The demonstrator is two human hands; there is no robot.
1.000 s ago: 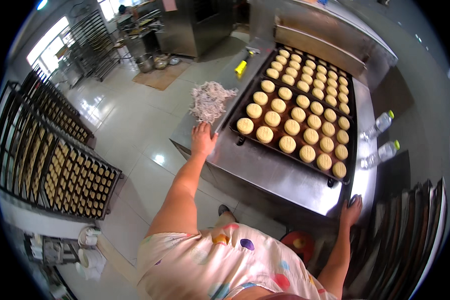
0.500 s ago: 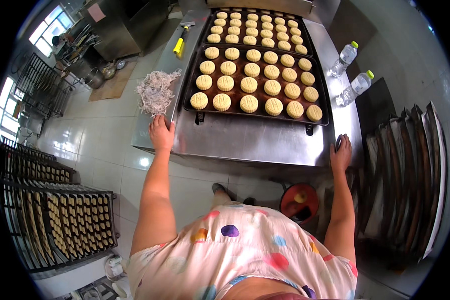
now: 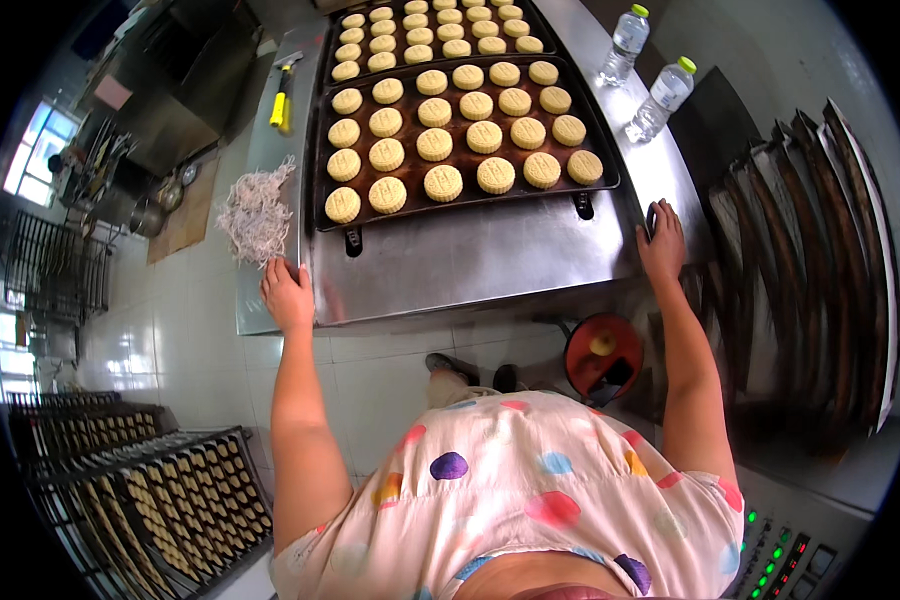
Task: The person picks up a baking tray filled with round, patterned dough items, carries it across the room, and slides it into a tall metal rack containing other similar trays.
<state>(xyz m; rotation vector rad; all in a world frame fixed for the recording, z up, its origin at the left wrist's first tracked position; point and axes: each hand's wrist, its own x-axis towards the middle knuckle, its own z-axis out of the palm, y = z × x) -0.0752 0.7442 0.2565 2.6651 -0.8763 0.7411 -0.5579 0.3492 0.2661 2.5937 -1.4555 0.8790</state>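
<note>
My left hand [image 3: 288,292] lies on the front left edge of the steel table [image 3: 450,265], fingers stretched out and holding nothing. Its fingertips are close to a loose wad of pale stringy rag [image 3: 258,213]. At the table's front right edge rests my right hand [image 3: 662,243], fingers extended; a small dark patch shows beside its thumb, and I cannot make out what it is. Between the hands and farther back, a dark baking tray [image 3: 410,103] holds rows of round yellow patterned cakes [image 3: 443,183]. Directly behind it is a second tray [image 3: 364,59] of similar cakes.
A yellow-handled scraper [image 3: 281,103] lies on the left strip. Two clear bottles [image 3: 625,45] with green caps stand at right. Racks of filled trays [image 3: 185,500] are lower left, upright dark sheets [image 3: 800,230] at right. A red round stool [image 3: 604,345] and a lit control panel [image 3: 785,545] sit below.
The view has shifted, so the table and trays appear higher and farther left, and the control panel shows at lower right. Both hands remain resting on the table edges.
</note>
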